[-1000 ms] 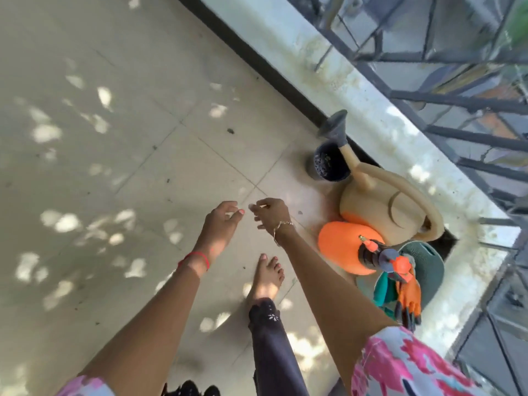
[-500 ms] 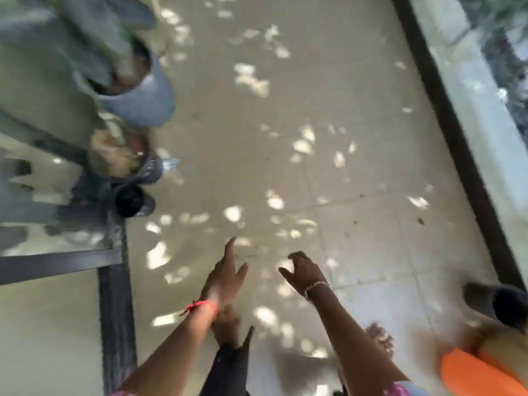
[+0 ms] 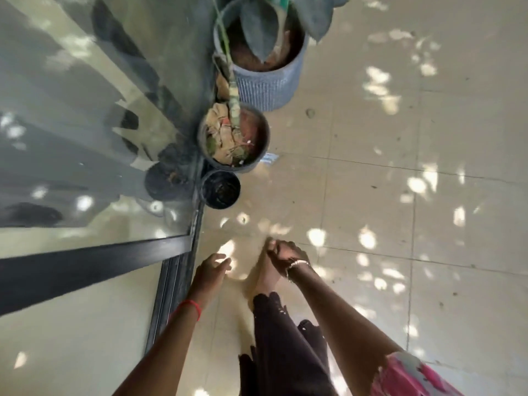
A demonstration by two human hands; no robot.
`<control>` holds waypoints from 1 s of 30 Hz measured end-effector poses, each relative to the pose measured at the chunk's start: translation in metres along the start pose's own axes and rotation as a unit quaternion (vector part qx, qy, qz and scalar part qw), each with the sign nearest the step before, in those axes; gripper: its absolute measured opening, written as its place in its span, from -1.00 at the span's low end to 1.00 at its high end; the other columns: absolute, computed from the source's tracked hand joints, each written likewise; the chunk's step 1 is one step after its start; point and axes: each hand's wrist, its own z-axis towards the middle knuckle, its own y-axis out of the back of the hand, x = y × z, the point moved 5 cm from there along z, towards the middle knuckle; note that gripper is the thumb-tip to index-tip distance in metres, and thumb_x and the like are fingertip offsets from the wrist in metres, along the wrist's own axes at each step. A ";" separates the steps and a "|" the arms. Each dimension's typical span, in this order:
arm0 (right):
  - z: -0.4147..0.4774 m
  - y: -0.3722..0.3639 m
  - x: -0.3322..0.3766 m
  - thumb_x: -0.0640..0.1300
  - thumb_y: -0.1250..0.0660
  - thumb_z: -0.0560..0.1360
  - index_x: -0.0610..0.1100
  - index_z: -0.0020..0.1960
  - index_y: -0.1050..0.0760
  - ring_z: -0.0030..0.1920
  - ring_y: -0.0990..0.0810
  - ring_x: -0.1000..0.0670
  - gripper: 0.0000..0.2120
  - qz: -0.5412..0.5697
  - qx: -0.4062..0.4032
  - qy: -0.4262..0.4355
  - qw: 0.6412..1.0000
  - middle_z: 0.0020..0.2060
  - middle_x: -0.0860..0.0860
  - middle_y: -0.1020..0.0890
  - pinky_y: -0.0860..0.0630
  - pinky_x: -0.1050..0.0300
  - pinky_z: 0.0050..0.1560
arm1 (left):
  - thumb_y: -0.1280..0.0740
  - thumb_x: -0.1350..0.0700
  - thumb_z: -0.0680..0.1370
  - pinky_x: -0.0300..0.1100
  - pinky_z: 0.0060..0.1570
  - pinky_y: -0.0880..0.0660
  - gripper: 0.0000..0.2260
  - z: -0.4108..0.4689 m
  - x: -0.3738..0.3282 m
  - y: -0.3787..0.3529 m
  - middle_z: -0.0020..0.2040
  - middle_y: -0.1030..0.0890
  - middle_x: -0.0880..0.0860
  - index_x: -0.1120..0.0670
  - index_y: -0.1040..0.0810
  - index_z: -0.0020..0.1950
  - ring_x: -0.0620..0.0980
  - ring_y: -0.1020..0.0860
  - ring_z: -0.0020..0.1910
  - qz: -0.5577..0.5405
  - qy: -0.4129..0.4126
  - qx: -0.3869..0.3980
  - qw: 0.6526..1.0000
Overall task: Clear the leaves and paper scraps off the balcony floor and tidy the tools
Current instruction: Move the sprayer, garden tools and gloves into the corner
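Fingers, left [image 3: 222,260]: loosely straightened and slightly spread, holding nothing. The left hand [image 3: 211,271] hangs over the floor beside the track.
Fingers, right [image 3: 273,247]: curled in toward the palm. They are blurred, so I cannot tell whether anything is pinched. The right hand [image 3: 287,254] hangs over a bare foot [image 3: 264,281].
Wrists: red thread [image 3: 190,305] on the left, thin metal bracelet [image 3: 297,263] on the right.
Floor [image 3: 400,212]: glossy beige square tiles with thin dark joints, dappled sun patches and small dark specks.
Ribbed pot [image 3: 268,87]: round, grey-blue, with a finely ribbed wall. It stands at the floor's left edge against the door and holds brown soil and a plant with broad, smooth, dark leaves.
Black pot [image 3: 258,162]: round and smooth-walled, just beside the ribbed pot on the same edge. It holds reddish soil, a pale green stem and crumpled tan scraps [image 3: 221,130]. Whether they are dry leaf or paper cannot be told.
Small pot [image 3: 220,190]: round, black, just beside the black pot on the near side. Its contents are dark and cannot be made out.
Striped scrap [image 3: 270,158]: small, blue and white, on the floor at the black pot's right side.
Bit [image 3: 310,112]: small, round and tan, on the tile near the ribbed pot's base.
Door [image 3: 85,115]: reflective glass with a black frame bar. The dark metal track [image 3: 174,281] runs along the floor's left edge.
Clothing: dark trouser leg [image 3: 285,344] and pink patterned sleeve [image 3: 414,375].
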 end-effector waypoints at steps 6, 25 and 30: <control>0.102 0.013 0.070 0.10 -0.13 0.58 -0.28 0.21 -0.40 0.12 -0.50 -0.18 -0.54 0.109 -0.006 -0.001 0.994 0.13 -0.20 -0.51 -0.43 -0.06 0.15 | -0.26 0.07 0.58 -0.10 0.11 -0.40 -0.56 0.093 -0.016 0.012 0.27 -0.50 0.19 0.20 -0.29 0.41 0.15 -0.48 0.21 0.007 -0.037 -0.036 0.999; 0.086 0.010 -0.014 -0.26 -0.28 0.44 -0.32 -0.17 -0.55 -0.21 -0.56 -0.11 -0.87 0.353 -0.066 -0.172 0.917 -0.20 -0.22 -0.62 -0.46 0.09 -0.32 | -0.21 0.14 0.61 -0.09 -0.01 -0.38 -0.73 0.088 -0.057 -0.016 0.18 -0.53 0.17 0.09 -0.43 0.30 0.13 -0.52 0.10 -0.035 -0.014 0.025 0.999; 0.001 0.014 -0.095 -0.27 -0.34 0.38 -0.41 -0.13 -0.60 -0.24 -0.63 -0.14 -0.81 0.466 -0.129 -0.201 0.852 -0.21 -0.30 -0.65 -0.45 0.21 -0.36 | -0.20 0.25 0.60 -0.18 -0.08 -0.42 -0.80 0.020 -0.096 -0.073 -0.02 -0.57 0.09 0.15 -0.53 0.17 0.03 -0.51 -0.05 0.039 -0.070 0.100 0.992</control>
